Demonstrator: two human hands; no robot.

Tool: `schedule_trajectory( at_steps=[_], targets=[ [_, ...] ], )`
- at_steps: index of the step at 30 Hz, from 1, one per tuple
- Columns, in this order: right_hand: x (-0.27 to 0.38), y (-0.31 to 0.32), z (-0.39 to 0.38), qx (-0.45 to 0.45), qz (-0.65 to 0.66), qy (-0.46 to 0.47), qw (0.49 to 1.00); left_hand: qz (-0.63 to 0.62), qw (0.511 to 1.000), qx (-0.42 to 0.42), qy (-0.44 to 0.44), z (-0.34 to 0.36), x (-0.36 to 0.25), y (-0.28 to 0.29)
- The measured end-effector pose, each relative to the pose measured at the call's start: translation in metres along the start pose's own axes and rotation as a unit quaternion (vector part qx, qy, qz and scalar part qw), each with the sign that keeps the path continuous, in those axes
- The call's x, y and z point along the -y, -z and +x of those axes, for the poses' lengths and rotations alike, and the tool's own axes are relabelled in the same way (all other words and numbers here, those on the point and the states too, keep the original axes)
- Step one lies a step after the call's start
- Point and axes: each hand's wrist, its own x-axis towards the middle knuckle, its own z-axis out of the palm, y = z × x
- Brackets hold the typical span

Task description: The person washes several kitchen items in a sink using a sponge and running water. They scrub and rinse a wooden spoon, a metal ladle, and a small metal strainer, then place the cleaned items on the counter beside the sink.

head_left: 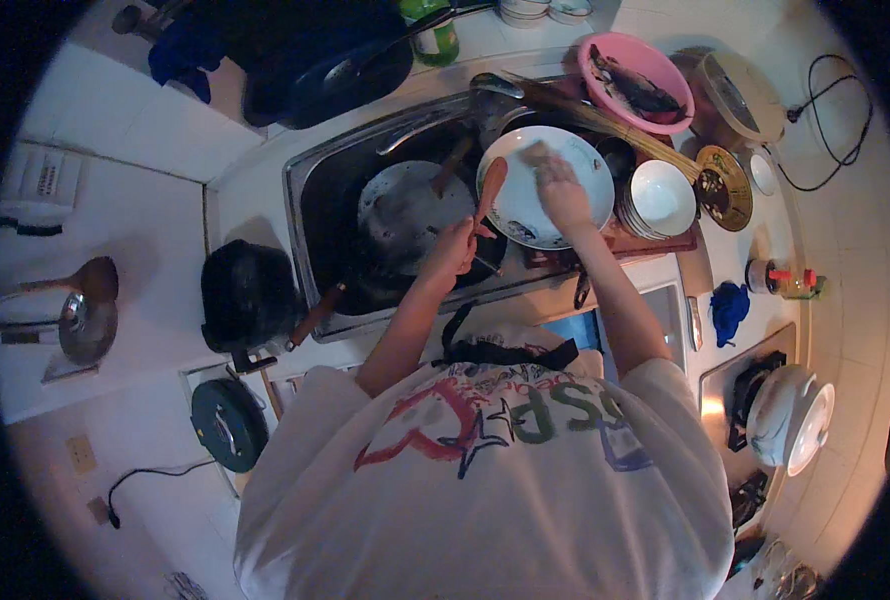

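My left hand (455, 248) is closed round a wooden utensil (493, 185), held upright at the left side of a large white plate (525, 205). My right hand (565, 200) is on the plate's face, fingers closed on a small tan scrubber or cloth (536, 154), partly hidden. The double sink (301, 245) holds a large round pan or basin (390, 215) with cloudy water in its left bowl. Just right of the plate, a stack of white bowls (663, 195) rests on a reddish board (680, 243).
A pink basin with fish (637, 85), a yellow dish (730, 205) and a long bundle of sticks (615, 130) crowd the back right. A black lidded-looking container (245, 290) stands left of the sink; a white pot (785, 420) sits on the stove at right.
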Motion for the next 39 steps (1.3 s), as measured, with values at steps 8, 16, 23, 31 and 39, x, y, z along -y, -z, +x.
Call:
schedule_trajectory(
  at_steps=[8,16,23,31,39],
  targets=[
    [0.014,0.074,-0.047,0.022,0.125,-0.067,0.99,-0.018,0.998,-0.048,-0.042,-0.006,-0.003,-0.015],
    [0.034,0.073,-0.021,-0.128,0.36,-0.151,0.912,-0.053,0.997,0.04,0.036,-0.009,-0.005,-0.034],
    [0.087,0.054,-0.023,-0.165,0.474,-0.173,0.847,-0.172,0.979,0.059,0.095,0.006,-0.012,-0.044],
    [0.056,0.064,0.023,-0.203,0.276,-0.322,0.883,-0.208,0.959,0.149,0.118,-0.01,-0.005,-0.041],
    [0.065,0.038,0.034,-0.062,0.18,-0.299,0.935,-0.209,0.957,0.103,0.176,-0.009,-0.01,-0.038]
  ],
)
